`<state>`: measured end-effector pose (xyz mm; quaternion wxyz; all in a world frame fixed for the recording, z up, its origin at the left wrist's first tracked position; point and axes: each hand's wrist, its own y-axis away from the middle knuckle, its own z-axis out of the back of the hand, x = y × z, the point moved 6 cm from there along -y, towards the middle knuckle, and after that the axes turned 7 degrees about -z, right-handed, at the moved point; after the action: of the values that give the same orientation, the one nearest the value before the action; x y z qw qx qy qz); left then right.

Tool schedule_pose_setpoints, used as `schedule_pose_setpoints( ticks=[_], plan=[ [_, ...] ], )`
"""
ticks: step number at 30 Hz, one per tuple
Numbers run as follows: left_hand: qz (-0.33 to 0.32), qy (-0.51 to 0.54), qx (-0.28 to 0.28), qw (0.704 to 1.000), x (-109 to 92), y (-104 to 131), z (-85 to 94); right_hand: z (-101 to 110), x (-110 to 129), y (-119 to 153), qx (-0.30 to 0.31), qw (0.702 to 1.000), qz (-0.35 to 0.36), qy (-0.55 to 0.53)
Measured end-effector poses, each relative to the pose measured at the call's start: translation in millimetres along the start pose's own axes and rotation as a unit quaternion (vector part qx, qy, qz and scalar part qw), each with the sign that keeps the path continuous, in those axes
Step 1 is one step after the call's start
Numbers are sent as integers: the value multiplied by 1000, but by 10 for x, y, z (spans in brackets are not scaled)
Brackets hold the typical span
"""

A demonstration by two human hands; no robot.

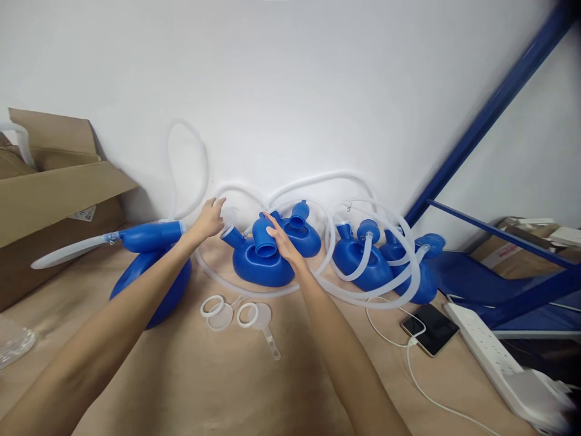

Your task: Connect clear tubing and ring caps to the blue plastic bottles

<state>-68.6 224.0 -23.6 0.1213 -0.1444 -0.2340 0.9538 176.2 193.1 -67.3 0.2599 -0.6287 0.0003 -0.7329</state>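
My right hand (282, 239) is closed round a blue funnel-shaped piece (263, 233), its wide mouth facing me, above a blue bottle (258, 271). Left of it, my left hand (212, 218) is raised near the translucent tubing (236, 188), fingers apart and holding nothing visible. The bottle's open neck (233, 237) points up and left between my hands. Nearer to me lie two white rings (211, 306) and two clear caps with straps (261, 316). Under my left forearm, another blue bottle (175, 290) carries a blue piece with a tube.
Behind stands another blue bottle (306, 239); two more (358, 266) with coiled tubes are at the right. A phone (430, 329), cable and power strip (485, 351) lie at the right, beside a blue metal rack (490, 115). An open cardboard box (54, 200) stands left.
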Motion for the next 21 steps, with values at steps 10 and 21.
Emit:
schedule_pose_setpoints(
  ticks=[10,21],
  plan=[
    [-46,116,80,989,-207,341,-39,8,-31,-6,-12,1000,1,-2],
    [18,201,91,975,-194,216,-126,10,17,29,-7,1000,2,-2]
  ],
)
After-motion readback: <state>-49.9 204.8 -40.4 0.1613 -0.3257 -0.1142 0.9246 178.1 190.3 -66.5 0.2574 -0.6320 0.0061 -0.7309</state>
